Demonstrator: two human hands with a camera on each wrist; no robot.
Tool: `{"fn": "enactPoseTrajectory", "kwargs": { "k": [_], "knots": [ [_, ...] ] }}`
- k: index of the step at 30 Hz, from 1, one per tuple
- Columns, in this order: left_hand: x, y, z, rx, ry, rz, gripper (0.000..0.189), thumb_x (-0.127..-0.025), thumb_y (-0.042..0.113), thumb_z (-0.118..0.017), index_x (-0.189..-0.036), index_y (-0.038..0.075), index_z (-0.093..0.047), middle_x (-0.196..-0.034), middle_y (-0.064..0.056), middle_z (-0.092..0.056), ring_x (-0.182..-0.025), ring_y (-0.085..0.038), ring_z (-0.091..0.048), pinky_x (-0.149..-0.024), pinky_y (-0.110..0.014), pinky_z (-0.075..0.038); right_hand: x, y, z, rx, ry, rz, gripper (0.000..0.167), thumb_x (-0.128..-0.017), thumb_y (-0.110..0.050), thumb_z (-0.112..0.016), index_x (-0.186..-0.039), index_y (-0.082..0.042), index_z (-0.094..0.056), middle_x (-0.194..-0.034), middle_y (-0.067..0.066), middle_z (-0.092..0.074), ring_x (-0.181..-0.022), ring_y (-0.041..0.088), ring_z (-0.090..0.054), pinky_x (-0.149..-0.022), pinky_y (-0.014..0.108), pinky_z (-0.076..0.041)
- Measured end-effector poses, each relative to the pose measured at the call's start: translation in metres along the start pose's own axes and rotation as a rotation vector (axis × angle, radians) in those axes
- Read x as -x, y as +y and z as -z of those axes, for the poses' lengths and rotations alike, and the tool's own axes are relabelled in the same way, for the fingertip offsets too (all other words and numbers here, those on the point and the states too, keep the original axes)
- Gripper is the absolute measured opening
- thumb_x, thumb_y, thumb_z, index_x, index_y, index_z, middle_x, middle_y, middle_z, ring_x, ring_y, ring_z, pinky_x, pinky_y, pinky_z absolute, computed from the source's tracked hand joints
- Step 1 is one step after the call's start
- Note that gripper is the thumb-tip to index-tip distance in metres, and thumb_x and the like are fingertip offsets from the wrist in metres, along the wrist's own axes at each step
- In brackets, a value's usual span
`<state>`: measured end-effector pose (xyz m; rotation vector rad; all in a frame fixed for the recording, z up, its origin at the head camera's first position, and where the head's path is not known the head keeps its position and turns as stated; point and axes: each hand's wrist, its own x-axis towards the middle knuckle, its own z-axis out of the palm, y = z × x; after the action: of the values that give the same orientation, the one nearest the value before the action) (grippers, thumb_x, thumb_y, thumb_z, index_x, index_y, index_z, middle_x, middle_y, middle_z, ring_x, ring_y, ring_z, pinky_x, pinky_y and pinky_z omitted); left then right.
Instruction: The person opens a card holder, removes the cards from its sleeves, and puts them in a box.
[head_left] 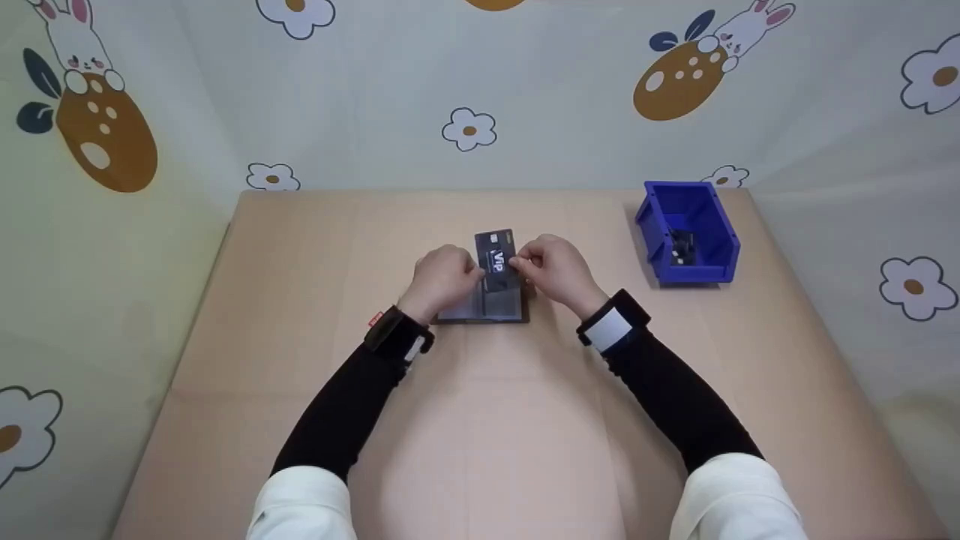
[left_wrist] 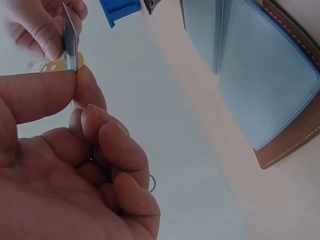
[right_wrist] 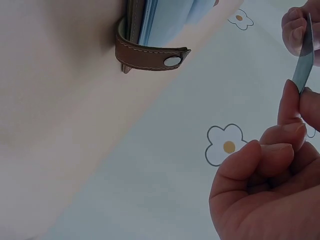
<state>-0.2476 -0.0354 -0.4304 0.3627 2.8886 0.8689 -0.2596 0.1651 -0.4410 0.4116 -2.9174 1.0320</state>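
Note:
A dark VIP card is held up between both hands over an open card holder. My left hand pinches one side edge of it between thumb and forefinger, the other fingers curled in. On the opposite edge, my right hand pinches it the same way. Seen edge-on in the left wrist view, the card looks thin and slightly bent. The card holder has clear plastic sleeves and a brown stitched cover. Its snap strap sticks out in the right wrist view.
A blue open-front bin stands at the back right of the table, with small dark items inside. Behind and beside the table hangs a patterned curtain.

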Motion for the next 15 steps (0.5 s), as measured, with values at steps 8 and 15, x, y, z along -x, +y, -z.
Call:
{"fn": "enactPoseTrajectory", "kwargs": {
  "k": [8, 15],
  "knots": [
    [0.003, -0.006, -0.008, -0.181, 0.078, -0.020, 0.027, -0.092, 0.020, -0.060, -0.070, 0.008, -0.068, -0.079, -0.007, -0.061, -0.077, -0.028, -0.059, -0.073, -0.046, -0.043, -0.001, 0.011, 0.011, 0.030, 0.044, 0.064, 0.020, -0.094, -0.020, -0.068, -0.085, -0.002, -0.071, -0.077, 0.004, -0.051, -0.073, 0.021, -0.048, -0.066, 0.033, -0.036],
    [0.005, -0.019, -0.018, -0.323, 0.125, 0.004, 0.017, -0.089, 0.017, -0.064, -0.085, 0.003, -0.075, -0.087, -0.013, -0.063, -0.088, -0.034, -0.059, -0.074, -0.045, -0.041, 0.001, 0.039, 0.037, 0.053, 0.119, 0.048, 0.020, -0.094, -0.017, -0.067, -0.083, 0.000, -0.067, -0.077, 0.006, -0.050, -0.075, 0.024, -0.048, -0.070, 0.036, -0.035]
  ]
}}
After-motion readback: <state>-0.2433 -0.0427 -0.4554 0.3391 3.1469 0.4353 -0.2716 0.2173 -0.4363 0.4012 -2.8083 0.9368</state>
